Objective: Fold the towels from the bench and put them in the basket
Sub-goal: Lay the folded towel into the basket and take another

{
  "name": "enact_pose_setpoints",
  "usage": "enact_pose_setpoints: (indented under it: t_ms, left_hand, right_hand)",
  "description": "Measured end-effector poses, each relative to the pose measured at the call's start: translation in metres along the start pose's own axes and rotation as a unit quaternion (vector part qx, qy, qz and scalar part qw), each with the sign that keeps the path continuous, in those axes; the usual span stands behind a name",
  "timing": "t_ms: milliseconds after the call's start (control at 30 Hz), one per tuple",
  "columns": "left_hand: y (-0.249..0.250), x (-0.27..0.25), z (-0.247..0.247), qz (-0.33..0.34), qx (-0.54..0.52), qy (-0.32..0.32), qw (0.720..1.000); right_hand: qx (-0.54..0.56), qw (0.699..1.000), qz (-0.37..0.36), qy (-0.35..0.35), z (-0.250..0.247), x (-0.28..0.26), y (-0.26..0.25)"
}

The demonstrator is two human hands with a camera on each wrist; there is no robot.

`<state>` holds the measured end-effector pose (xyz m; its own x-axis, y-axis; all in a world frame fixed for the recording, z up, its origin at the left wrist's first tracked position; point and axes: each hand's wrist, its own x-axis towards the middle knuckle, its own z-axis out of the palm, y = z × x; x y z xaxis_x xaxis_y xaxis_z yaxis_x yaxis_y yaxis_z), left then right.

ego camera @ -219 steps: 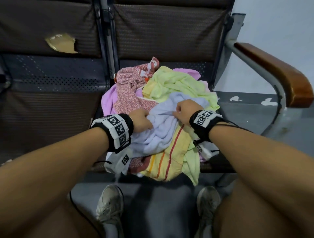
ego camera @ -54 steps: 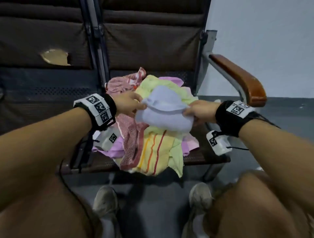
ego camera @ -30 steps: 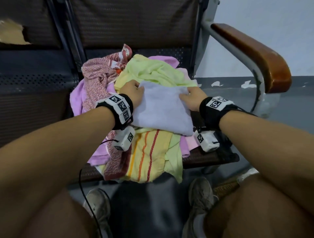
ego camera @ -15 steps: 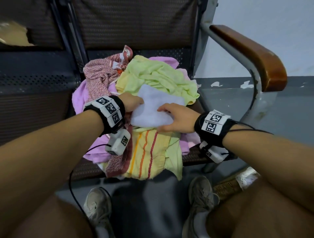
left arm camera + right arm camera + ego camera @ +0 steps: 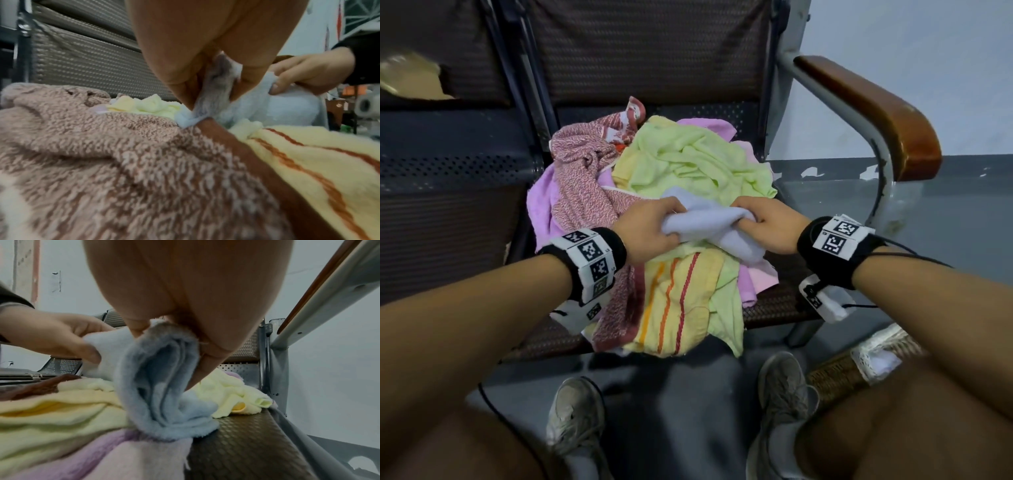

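A folded pale blue towel (image 5: 709, 222) sits on top of the heap of towels on the bench seat (image 5: 774, 301). My left hand (image 5: 650, 226) pinches its left end (image 5: 211, 97) and my right hand (image 5: 763, 222) grips its right end, where the folded layers (image 5: 162, 386) hang down from my fingers. Under it lie a light green towel (image 5: 688, 161), a yellow towel with orange and red stripes (image 5: 674, 298), a speckled red-brown towel (image 5: 585, 192) and a lilac one (image 5: 541, 202). A woven basket (image 5: 859, 366) stands on the floor at the lower right, partly hidden by my right leg.
A wood-topped metal armrest (image 5: 876, 113) rises to the right of the seat. The backrest (image 5: 654, 51) stands close behind the heap. The neighbouring seat at left has a torn backrest (image 5: 410, 78). My shoes (image 5: 575, 421) rest on the grey floor below the seat's front edge.
The blue towel lay flat under both hands a second ago. My right hand then crossed over it to the left, and now both hands hold it bunched by its two ends.
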<state>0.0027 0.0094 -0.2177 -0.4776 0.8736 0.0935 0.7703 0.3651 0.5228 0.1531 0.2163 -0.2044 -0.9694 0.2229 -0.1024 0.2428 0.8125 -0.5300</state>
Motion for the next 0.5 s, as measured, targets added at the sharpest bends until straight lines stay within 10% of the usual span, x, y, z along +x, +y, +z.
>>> enact_pose_setpoints:
  t_ms: [267, 500]
  left_hand:
    - [-0.015, 0.019, 0.001, -0.163, -0.132, 0.114, 0.971]
    - [-0.016, 0.023, 0.012, -0.361, -0.131, -0.029, 0.923]
  right_hand:
    - [0.17, 0.981, 0.095, -0.022, -0.003, 0.005, 0.01]
    - [-0.025, 0.988, 0.146, -0.054, 0.007, 0.019, 0.012]
